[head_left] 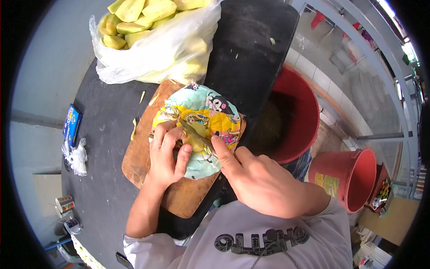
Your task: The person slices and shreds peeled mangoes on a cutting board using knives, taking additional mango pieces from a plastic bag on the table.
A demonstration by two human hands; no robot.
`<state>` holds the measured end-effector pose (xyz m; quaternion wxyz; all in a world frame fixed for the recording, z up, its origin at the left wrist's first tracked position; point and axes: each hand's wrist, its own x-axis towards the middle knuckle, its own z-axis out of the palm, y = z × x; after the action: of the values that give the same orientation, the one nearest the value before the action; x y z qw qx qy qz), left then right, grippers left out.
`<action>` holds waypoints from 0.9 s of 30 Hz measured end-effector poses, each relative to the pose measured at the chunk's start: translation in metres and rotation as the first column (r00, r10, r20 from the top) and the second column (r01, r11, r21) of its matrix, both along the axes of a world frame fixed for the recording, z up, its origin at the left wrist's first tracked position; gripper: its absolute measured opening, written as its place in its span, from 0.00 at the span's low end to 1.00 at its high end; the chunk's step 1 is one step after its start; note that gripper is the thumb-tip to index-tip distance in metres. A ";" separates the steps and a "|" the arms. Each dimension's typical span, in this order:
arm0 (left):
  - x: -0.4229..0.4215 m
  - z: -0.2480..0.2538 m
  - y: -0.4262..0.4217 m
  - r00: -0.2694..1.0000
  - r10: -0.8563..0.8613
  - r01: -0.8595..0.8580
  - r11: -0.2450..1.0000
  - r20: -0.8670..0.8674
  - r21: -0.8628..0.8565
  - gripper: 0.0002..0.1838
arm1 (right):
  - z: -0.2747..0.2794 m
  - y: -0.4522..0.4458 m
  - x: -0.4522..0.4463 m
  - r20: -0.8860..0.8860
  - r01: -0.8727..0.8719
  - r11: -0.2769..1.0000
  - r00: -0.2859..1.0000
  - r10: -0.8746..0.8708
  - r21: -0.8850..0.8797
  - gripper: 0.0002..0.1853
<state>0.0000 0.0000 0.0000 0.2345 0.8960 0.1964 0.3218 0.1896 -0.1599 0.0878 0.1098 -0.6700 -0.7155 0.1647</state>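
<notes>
My left hand [165, 157] is closed around a peeled yellow-green fruit piece [193, 142]. My right hand [262, 179] grips a knife [197, 134], its handle mostly hidden in my fingers. The blade lies against the fruit, slanting up and left toward my left fingertips. Beneath both hands is a round quilted cloth pad [201, 167] printed with cartoon figures. It rests on a worn wooden cutting board [141, 148], whose edges show around it.
A white plastic bag [148, 62] heaped with peeled fruit pieces [154, 11] stands beyond the board on the dark table [101, 134]. To the right are a large red bucket [309, 103] and a smaller red bucket [333, 172]. A blue packet [71, 123] lies at the table's left edge.
</notes>
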 end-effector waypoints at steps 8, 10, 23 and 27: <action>-0.004 0.005 -0.002 1.000 -0.020 0.020 1.000 0.001 0.016 0.15 | 0.038 -0.026 0.002 -0.145 -0.043 0.987 0.987 0.065 0.152 0.35; -0.002 0.004 -0.002 1.000 -0.012 0.012 1.000 0.011 0.010 0.15 | 0.029 -0.016 0.000 -0.113 -0.037 0.991 0.992 0.052 0.128 0.35; -0.002 0.002 -0.005 0.999 0.026 -0.027 0.999 0.041 0.028 0.15 | 0.041 -0.019 -0.007 -0.146 0.041 0.998 0.989 -0.033 0.053 0.36; -0.001 0.003 -0.005 0.998 0.019 -0.021 0.999 0.063 0.032 0.15 | 0.007 0.004 -0.008 -0.172 -0.002 0.998 0.985 0.014 0.069 0.35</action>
<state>-0.0005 -0.0049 0.0032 0.2225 0.8872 0.1925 0.3553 0.1814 -0.1557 0.0943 0.1934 -0.6462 -0.7112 0.1979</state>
